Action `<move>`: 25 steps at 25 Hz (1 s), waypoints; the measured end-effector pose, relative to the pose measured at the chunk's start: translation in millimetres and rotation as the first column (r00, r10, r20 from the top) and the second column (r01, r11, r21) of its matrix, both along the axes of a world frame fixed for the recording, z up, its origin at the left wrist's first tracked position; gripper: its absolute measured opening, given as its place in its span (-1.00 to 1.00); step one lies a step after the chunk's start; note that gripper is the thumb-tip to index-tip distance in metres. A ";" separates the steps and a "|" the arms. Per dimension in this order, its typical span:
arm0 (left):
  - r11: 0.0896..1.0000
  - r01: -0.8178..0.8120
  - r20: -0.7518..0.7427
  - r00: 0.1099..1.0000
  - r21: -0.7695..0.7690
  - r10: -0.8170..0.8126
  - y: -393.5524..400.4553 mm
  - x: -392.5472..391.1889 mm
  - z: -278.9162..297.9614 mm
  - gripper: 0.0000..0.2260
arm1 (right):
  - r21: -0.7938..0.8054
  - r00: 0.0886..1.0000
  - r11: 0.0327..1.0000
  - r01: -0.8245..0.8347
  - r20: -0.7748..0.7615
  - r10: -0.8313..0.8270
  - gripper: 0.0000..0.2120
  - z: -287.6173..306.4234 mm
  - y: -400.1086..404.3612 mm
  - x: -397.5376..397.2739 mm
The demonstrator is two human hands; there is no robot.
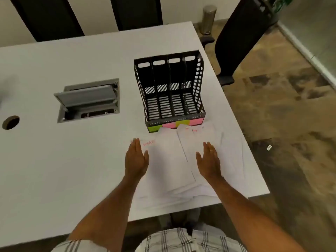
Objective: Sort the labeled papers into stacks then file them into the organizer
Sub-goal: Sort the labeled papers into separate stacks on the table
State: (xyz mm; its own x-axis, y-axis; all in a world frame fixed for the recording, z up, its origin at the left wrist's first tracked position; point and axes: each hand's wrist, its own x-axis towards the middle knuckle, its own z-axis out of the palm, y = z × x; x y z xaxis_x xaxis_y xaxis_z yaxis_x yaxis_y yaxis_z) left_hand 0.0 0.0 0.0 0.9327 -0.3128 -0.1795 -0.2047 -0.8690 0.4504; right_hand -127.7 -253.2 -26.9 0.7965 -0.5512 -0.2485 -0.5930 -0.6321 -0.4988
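A loose pile of white papers [172,160] with red handwritten labels lies spread on the white table [63,160] near its right front corner. Just behind the pile stands a black mesh organizer [171,90] with several empty slots and green, pink and yellow sticky notes along its front edge. My left hand [136,159] hovers flat over the pile's left side, fingers together and pointing away. My right hand [209,159], a ring on one finger, hovers over the pile's right part. Neither hand holds anything.
A grey cable hatch [89,99] with its lid raised is set into the table left of the organizer. A round cable hole [11,122] sits at the far left. A black office chair [241,33] stands beyond the table's right edge.
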 end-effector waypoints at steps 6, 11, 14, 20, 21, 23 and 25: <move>0.833 -0.553 -0.437 0.741 0.034 0.510 43.8 -29.7 -62.9 -0.36 | 0.174 0.948 0.934 0.313 -0.118 -0.296 -0.34 -47.8 -16.1 -29.4; 0.707 -0.705 -0.602 0.590 -0.060 0.538 44.5 -4.5 -91.8 -0.52 | 0.338 0.817 0.750 0.568 -0.125 -0.562 -0.25 -66.7 -47.4 -4.9; 0.700 -0.700 -0.702 0.568 -0.138 0.430 31.4 8.5 -98.6 -0.50 | 0.376 0.854 0.771 0.513 -0.139 -0.501 -0.40 -79.6 -51.1 2.2; 0.704 -0.701 -0.730 0.539 -0.113 0.420 26.7 11.0 -111.2 -0.66 | 0.519 0.934 0.777 0.357 -0.185 -0.306 -0.48 -90.7 -38.2 4.2; 0.701 -0.704 -0.731 0.537 -0.114 0.420 27.7 10.1 -112.9 -0.70 | 0.547 0.944 0.769 0.330 -0.192 -0.269 -0.48 -91.0 -36.1 6.1; 0.699 -0.704 -0.719 0.549 -0.122 0.427 28.4 8.5 -114.2 -0.75 | 0.574 0.956 0.764 0.294 -0.183 -0.230 -0.49 -92.4 -31.8 8.7; 0.681 -0.716 -0.731 0.546 -0.154 0.409 27.1 8.5 -110.9 -0.73 | 0.585 0.931 0.728 0.357 -0.160 -0.329 -0.53 -91.4 -28.0 11.2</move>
State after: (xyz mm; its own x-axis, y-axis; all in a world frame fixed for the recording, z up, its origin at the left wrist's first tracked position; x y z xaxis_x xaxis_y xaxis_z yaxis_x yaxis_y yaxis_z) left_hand 8.5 27.1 -110.9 0.6551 0.0589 -0.7532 0.7063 -0.4018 0.5828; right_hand -116.5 -281.2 -118.3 0.5634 -0.5137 -0.6470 -0.7401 0.0343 -0.6717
